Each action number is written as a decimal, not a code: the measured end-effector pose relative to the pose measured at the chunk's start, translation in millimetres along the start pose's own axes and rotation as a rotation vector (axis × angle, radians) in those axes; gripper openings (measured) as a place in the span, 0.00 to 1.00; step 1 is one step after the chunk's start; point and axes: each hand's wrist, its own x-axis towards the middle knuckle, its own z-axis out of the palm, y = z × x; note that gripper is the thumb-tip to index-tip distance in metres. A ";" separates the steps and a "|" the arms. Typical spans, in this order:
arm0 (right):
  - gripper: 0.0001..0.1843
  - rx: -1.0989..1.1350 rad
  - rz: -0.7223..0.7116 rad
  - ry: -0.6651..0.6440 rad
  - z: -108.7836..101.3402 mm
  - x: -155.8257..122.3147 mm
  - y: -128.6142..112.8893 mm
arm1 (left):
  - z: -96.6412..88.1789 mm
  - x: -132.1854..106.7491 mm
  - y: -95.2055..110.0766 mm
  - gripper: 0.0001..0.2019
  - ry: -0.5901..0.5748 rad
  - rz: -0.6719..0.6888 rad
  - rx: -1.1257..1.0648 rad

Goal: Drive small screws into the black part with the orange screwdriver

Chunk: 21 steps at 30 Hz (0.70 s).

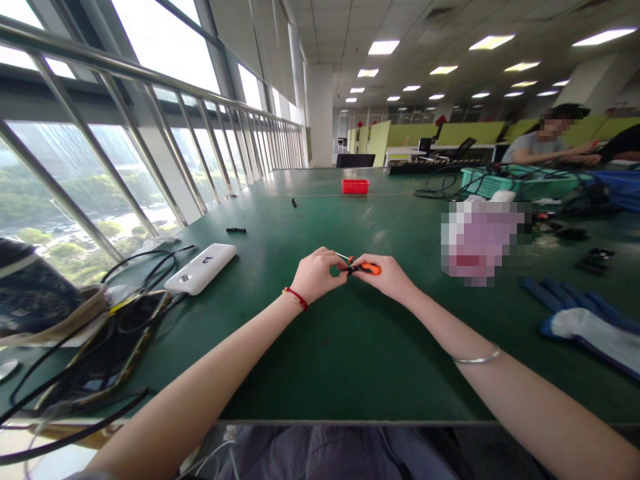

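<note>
Both my hands meet over the middle of the green table. Between finger and thumb, my right hand grips a small orange-and-black-handled tool, its black end pointing left. My left hand is closed in a pinch at that black end; what its fingertips hold is too small to make out. Just above, a thin pale rod with an orange end runs between the hands; whether it belongs to the same tool I cannot tell.
To the left lie a white power bank, black cables and a phone. Small black parts and a red bin are farther back. On the right are a blue-and-white glove, green basket and a seated person.
</note>
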 end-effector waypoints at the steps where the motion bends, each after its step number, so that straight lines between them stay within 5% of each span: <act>1: 0.08 -0.003 0.006 -0.006 0.1 0.2 0.5 | 0.2 -0.2 -0.5 0.03 -0.009 0.000 0.004; 10: 0.09 -0.034 0.003 0.197 -13.2 -1.6 -9.9 | -1.8 0.2 -1.1 0.05 -0.083 0.049 0.223; 18: 0.13 0.069 -0.059 0.595 -31.8 -13.1 -43.0 | 4.8 -1.2 -1.7 0.07 -0.126 0.055 0.226; 21: 0.13 0.071 -0.103 0.586 -32.7 -15.3 -45.8 | 6.7 -1.3 -0.7 0.07 -0.134 0.057 0.231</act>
